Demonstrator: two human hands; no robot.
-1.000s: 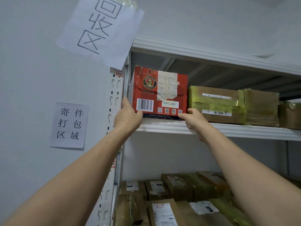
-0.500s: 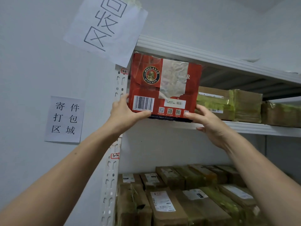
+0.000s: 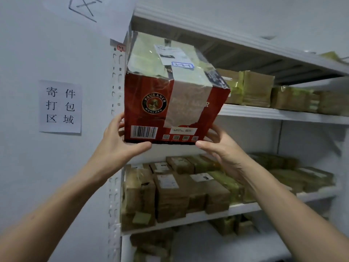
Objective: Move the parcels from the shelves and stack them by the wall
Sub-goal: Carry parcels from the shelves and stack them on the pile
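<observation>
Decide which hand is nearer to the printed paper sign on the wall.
Left. The left hand grips the red box's lower corner just right of the sign; the right hand holds the opposite corner, farther right.

View: one head-worn wide-angle camera.
Facing: forward at the shelf rack (image 3: 264,112), wall (image 3: 37,176) filling frame left.
Nearness: close; forearms (image 3: 62,210) enter from both lower corners.
</observation>
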